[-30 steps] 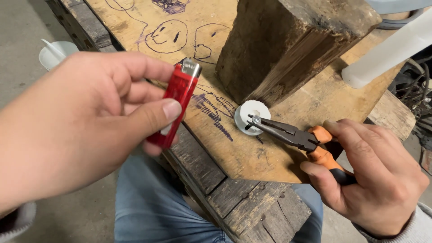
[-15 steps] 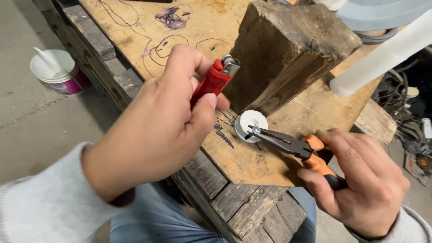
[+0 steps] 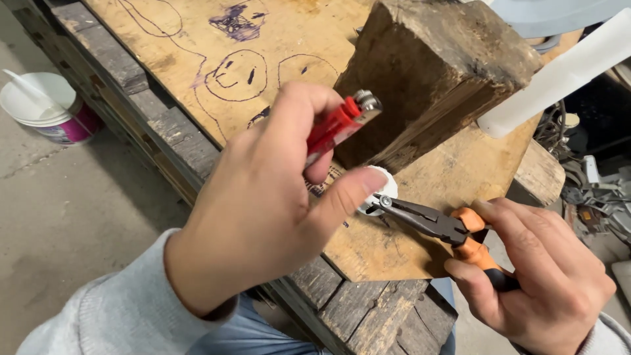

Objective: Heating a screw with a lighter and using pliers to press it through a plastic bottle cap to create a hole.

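Note:
My left hand [image 3: 269,210] holds a red lighter [image 3: 338,125] with a metal top, tilted toward a dark weathered wood block [image 3: 434,72]. My right hand [image 3: 539,276] grips orange-handled pliers [image 3: 437,223], whose dark jaws pinch a small white round piece [image 3: 386,190] lying on the plywood board [image 3: 197,39]. My left thumb partly covers that white piece. The lighter's top is just above and left of it.
The plywood board carries purple pen drawings of faces and lies on dark wooden planks [image 3: 131,98]. A white and pink tub [image 3: 46,105] stands on the concrete floor at left. A white tube [image 3: 559,72] leans at the upper right, with clutter [image 3: 591,184] beyond.
My left hand has carried the lighter to the right and lower, nearer the white piece and the wood block. The pliers have stayed pinched on the white piece.

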